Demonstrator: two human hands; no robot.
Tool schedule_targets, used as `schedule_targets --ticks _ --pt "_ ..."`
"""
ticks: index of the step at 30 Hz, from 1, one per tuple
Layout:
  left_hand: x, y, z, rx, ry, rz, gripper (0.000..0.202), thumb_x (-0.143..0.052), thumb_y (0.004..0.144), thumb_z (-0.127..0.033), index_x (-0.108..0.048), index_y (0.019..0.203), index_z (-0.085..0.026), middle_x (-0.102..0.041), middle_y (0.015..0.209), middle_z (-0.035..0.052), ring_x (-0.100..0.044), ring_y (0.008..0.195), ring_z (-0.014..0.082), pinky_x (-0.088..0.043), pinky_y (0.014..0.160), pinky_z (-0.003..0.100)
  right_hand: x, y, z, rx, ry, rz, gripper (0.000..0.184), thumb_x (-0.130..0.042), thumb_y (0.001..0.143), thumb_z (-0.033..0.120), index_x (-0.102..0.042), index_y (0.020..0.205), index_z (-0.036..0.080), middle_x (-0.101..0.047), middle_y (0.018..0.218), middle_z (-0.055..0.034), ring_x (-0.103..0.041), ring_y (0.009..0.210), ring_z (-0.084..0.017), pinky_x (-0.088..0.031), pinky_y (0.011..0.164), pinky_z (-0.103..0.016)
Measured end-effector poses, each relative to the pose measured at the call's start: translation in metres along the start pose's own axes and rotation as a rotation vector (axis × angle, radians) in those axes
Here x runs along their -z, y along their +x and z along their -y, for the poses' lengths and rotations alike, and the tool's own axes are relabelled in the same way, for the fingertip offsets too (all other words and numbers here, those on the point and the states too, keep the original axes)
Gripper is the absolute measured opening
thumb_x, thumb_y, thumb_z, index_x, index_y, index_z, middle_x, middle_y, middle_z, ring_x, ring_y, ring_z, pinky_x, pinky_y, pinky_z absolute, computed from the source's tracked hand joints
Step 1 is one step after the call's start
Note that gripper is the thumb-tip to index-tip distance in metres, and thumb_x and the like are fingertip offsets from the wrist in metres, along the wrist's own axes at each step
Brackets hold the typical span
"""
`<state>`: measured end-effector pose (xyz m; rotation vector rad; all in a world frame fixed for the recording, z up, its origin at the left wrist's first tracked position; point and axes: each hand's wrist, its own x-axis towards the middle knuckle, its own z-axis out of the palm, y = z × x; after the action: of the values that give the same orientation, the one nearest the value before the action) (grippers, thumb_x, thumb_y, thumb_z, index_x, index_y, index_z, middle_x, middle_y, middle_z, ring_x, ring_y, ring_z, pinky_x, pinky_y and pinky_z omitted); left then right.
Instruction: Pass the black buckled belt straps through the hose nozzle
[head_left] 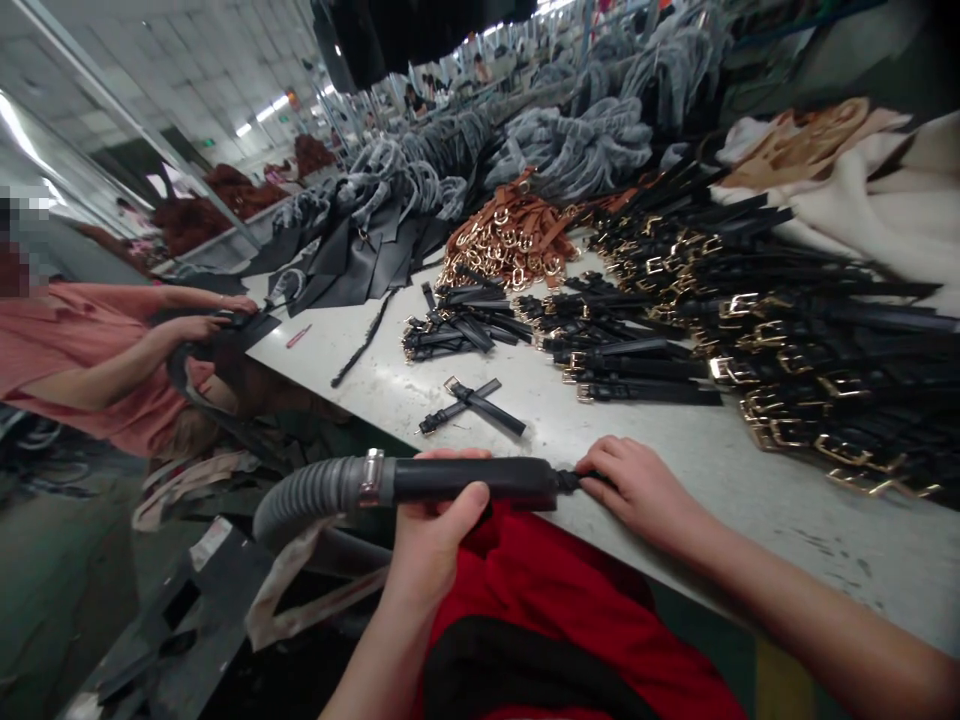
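My left hand point(435, 545) is wrapped around a black tube point(480, 478), thumb on its near side. A metal clamp point(372, 477) joins the tube's left end to a grey corrugated hose point(315, 495) that bends downward. From the tube's right end comes a short, twisted black cord point(568, 481). My right hand point(626, 485) pinches that cord at the table's front edge; its far end is hidden by the fingers. Just beyond the tube, two black buckled straps point(487, 408) lie crossed on the white table point(390, 400).
Black straps with gold buckles point(810, 340) are heaped at the right. Brown straps with gold rings point(510, 240) lie behind. Another dark twisted cord point(364, 340) and a small pink tool point(298, 336) lie at left. A co-worker in a pink shirt point(97, 350) handles black material.
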<state>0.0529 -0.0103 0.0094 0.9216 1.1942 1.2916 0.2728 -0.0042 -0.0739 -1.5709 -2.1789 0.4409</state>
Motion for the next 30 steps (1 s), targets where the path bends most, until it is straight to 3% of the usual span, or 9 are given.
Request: schedule_targets --ticks 5,14,20,22,27,30 --pt "0.011 -0.001 0.008 -0.059 -0.109 -0.014 0.038 -0.075 0.063 -0.021 -0.050 0.091 -0.022 -0.069 0.091 0.0009 -0.064 0.093 0.0195 -0.046 0.088 0.038 -0.002 -0.001 -0.002 0.009 -0.018 -0.018 0.015 -0.050 0.085 0.024 -0.063 0.088 0.021 -0.060 0.088 -0.0062 -0.053 0.081 -0.020 -0.039 0.072 -0.033" --pt "0.042 -0.008 0.006 0.018 -0.229 -0.140 0.040 -0.077 0.059 -0.023 -0.053 0.092 -0.021 -0.070 0.091 0.0029 -0.065 0.090 0.0203 -0.050 0.082 0.038 -0.004 -0.001 -0.003 0.018 -0.024 -0.026 0.015 -0.049 0.085 0.025 -0.063 0.089 0.021 -0.061 0.088 -0.0059 -0.055 0.082 -0.019 -0.040 0.072 -0.032" --pt "0.019 -0.013 0.015 0.018 -0.245 -0.085 0.040 -0.076 0.058 -0.023 -0.052 0.089 -0.021 -0.069 0.090 0.0022 -0.065 0.092 0.0217 -0.048 0.087 0.042 -0.003 -0.003 -0.005 0.006 -0.037 -0.017 0.016 -0.047 0.085 0.026 -0.063 0.089 0.021 -0.061 0.089 -0.0064 -0.054 0.083 -0.020 -0.040 0.072 -0.033" --pt "0.019 -0.009 0.014 0.053 -0.254 -0.091 0.039 -0.076 0.059 -0.023 -0.052 0.090 -0.021 -0.070 0.089 0.0025 -0.065 0.089 0.0208 -0.049 0.084 0.040 0.000 -0.003 -0.004 0.003 -0.041 -0.015 0.017 -0.046 0.085 0.026 -0.062 0.089 0.021 -0.061 0.089 -0.0063 -0.054 0.083 -0.020 -0.040 0.072 -0.033" --pt "0.050 0.000 0.002 0.029 -0.277 -0.174 0.036 -0.075 0.062 -0.025 -0.054 0.090 -0.021 -0.070 0.091 0.0018 -0.065 0.091 0.0185 -0.049 0.084 0.036 0.005 0.001 -0.001 -0.049 -0.052 0.000 0.008 -0.053 0.080 0.027 -0.058 0.078 0.021 -0.061 0.078 -0.0035 -0.055 0.075 -0.019 -0.039 0.067 -0.031" --pt "0.061 -0.003 0.001 0.036 -0.288 -0.200 0.036 -0.075 0.062 -0.024 -0.054 0.091 -0.022 -0.071 0.092 0.0016 -0.064 0.093 0.0184 -0.049 0.085 0.037 0.013 0.002 0.005 -0.112 -0.020 0.078 0.008 -0.053 0.079 0.026 -0.055 0.073 0.022 -0.061 0.072 -0.0018 -0.056 0.070 -0.017 -0.040 0.062 -0.029"
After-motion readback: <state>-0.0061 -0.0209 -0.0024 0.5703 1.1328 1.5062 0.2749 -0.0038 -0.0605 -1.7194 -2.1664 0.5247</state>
